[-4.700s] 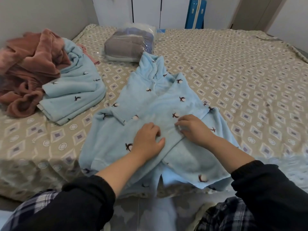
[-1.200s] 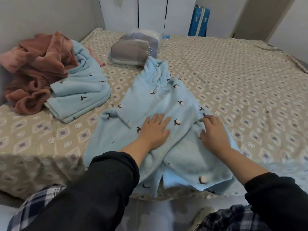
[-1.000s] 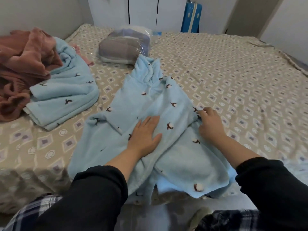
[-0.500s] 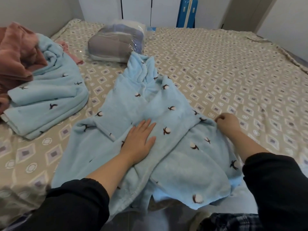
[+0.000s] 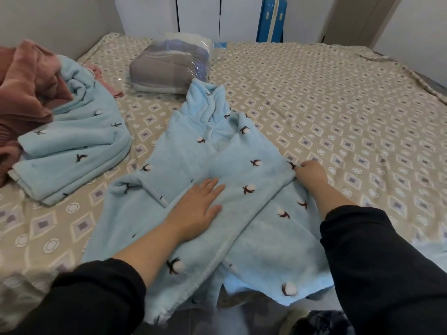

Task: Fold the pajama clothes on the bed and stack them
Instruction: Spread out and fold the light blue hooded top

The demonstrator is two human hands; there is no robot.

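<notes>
A light blue fleece pajama top (image 5: 244,172) with small cotton-flower prints lies spread on the bed (image 5: 338,112), collar away from me, its hem hanging over the near edge. My left hand (image 5: 198,209) rests flat on its middle with straight fingers. My right hand (image 5: 310,174) pinches the top's right edge, where a folded sleeve crosses the front. A second light blue fleece garment (image 5: 72,146) lies folded at the left.
A heap of brownish-pink fleece clothes (image 5: 26,85) sits at the far left against the wall. A plastic-wrapped grey bundle (image 5: 169,66) lies beyond the collar. A blue suitcase (image 5: 272,19) stands past the bed by white cupboard doors.
My right hand slid from the middle of the top out to its right edge and took hold there. My left hand opened flat and stays pressed on the middle.
</notes>
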